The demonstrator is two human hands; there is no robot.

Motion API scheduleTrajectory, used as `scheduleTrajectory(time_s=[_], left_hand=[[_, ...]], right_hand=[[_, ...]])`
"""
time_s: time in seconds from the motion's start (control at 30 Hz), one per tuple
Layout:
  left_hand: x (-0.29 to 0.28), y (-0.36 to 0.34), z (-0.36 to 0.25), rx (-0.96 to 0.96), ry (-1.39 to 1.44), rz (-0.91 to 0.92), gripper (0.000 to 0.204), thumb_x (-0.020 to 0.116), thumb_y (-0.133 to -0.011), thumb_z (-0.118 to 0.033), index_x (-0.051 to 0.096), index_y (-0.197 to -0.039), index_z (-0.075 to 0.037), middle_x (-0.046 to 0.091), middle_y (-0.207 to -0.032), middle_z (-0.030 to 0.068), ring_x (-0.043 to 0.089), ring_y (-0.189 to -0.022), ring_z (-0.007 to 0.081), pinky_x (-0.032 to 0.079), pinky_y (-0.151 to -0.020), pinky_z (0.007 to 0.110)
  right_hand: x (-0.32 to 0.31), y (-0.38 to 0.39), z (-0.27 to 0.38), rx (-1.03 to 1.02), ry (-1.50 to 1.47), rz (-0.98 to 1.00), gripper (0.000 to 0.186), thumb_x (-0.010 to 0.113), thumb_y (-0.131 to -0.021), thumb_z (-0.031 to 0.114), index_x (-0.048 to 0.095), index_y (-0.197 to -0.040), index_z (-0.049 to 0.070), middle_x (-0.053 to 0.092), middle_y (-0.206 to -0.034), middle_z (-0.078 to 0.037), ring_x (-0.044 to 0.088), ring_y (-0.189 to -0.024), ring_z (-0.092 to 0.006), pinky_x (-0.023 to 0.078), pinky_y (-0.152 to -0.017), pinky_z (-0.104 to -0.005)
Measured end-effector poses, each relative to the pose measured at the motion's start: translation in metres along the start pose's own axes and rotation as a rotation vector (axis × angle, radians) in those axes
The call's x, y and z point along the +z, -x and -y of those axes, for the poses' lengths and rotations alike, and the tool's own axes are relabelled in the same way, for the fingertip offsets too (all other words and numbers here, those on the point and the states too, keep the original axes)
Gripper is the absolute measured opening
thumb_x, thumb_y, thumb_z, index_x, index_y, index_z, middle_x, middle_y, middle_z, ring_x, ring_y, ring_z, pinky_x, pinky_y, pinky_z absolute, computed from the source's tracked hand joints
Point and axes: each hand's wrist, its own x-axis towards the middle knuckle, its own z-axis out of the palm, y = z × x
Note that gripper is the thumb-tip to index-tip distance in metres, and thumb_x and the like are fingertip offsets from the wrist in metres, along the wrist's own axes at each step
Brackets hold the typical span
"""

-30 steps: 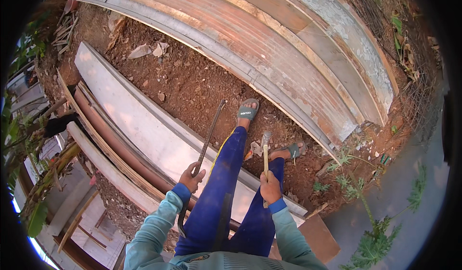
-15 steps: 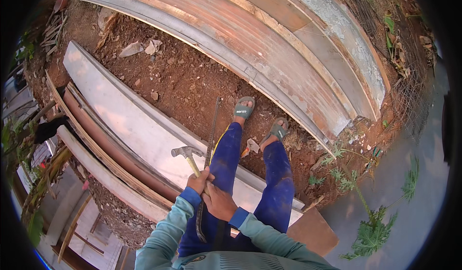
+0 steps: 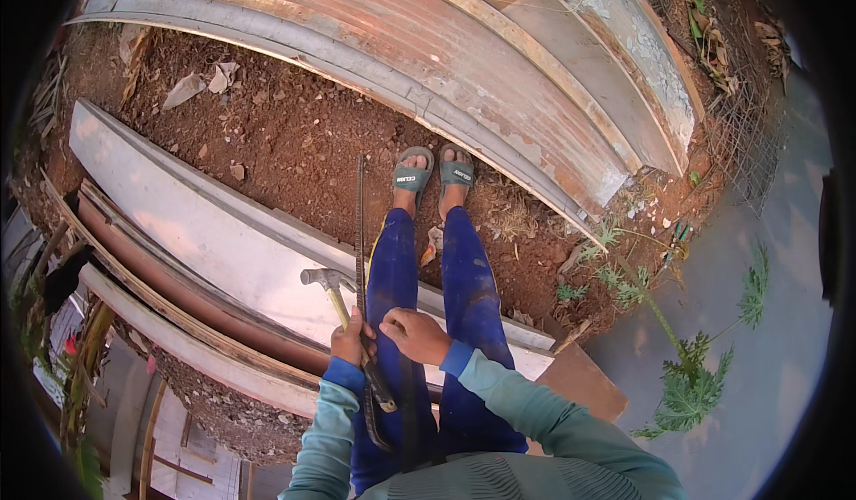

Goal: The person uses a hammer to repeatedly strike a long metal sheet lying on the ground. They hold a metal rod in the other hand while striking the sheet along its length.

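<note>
My left hand (image 3: 350,343) is closed round a claw hammer (image 3: 325,279) and a long ribbed steel bar (image 3: 360,197) together. The hammer's head points up and left, its dark grip low beside my leg. The bar stands lengthwise in front of me, curved at its lower end. Just right of them my right hand (image 3: 412,338) has curled fingers over my thigh; whatever they may hold is hidden. My legs (image 3: 473,295) in blue trousers and my sandalled feet (image 3: 413,179) are below.
Long weathered boards (image 3: 499,99) lie stacked beyond my feet. More boards (image 3: 178,206) lie at left and under my legs, with reddish rubble soil (image 3: 276,134) between. A leafy plant (image 3: 695,384) stands over the grey surface (image 3: 731,277) at right, near tangled wire (image 3: 749,161).
My right hand passed the hammer over to my left, which held only the bar, then drew slightly away. My feet have come together and the surroundings have shifted leftward and up in view.
</note>
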Motion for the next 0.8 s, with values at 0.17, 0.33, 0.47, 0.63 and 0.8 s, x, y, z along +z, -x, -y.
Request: scheduleTrajectory(time_s=[0.17,0.33,0.47,0.63,0.8], left_hand=[[0.011,0.001,0.004,0.024,0.033,-0.060,0.057,0.053,-0.097,-0.056,0.050,-0.065,-0.008,0.053,-0.060,0.0076,0.050,-0.039,0.0178,0.042,-0.035,0.034],[0.009,-0.004,0.008,0.023,-0.020,-0.092,0.063,0.050,-0.097,-0.059,0.050,-0.061,-0.007,0.052,-0.057,0.0073,0.050,-0.038,0.0178,0.041,-0.036,0.032],[0.020,-0.001,0.002,0.054,-0.102,-0.118,0.070,0.044,-0.096,-0.065,0.057,-0.064,-0.004,0.051,-0.055,0.0062,0.051,-0.042,0.0170,0.041,-0.041,0.030],[0.027,-0.002,-0.002,0.155,-0.153,-0.024,0.072,0.044,-0.096,-0.067,0.069,-0.089,0.000,0.061,-0.067,0.0052,0.056,-0.057,0.0131,0.046,-0.054,0.026],[0.023,-0.007,-0.002,0.137,-0.274,0.054,0.079,0.030,-0.099,-0.067,0.071,-0.106,0.000,0.068,-0.079,0.0086,0.063,-0.071,0.0143,0.052,-0.067,0.028]], right_hand=[[-0.070,-0.023,-0.053,0.108,0.028,-0.345,0.019,0.059,-0.095,0.022,0.064,-0.099,0.004,0.067,-0.089,-0.015,0.066,-0.084,-0.0321,0.050,-0.076,-0.0391],[-0.130,-0.019,-0.079,0.122,0.176,-0.594,0.022,0.059,-0.096,0.025,0.063,-0.096,0.003,0.067,-0.086,-0.017,0.065,-0.082,-0.0345,0.050,-0.074,-0.0432],[-0.078,0.008,-0.008,0.141,-0.050,0.060,0.030,0.058,-0.098,0.033,0.063,-0.100,0.004,0.066,-0.088,-0.017,0.065,-0.081,-0.0331,0.050,-0.073,-0.0416],[0.004,0.025,0.030,0.013,-0.058,0.134,0.041,0.056,-0.098,0.039,0.051,-0.108,0.000,0.064,-0.097,-0.026,0.063,-0.089,-0.0417,0.049,-0.078,-0.0456],[-0.006,0.016,0.037,0.169,-0.306,0.294,0.041,0.060,-0.097,0.037,0.052,-0.112,0.000,0.064,-0.093,-0.020,0.064,-0.086,-0.0319,0.049,-0.078,-0.0406]])
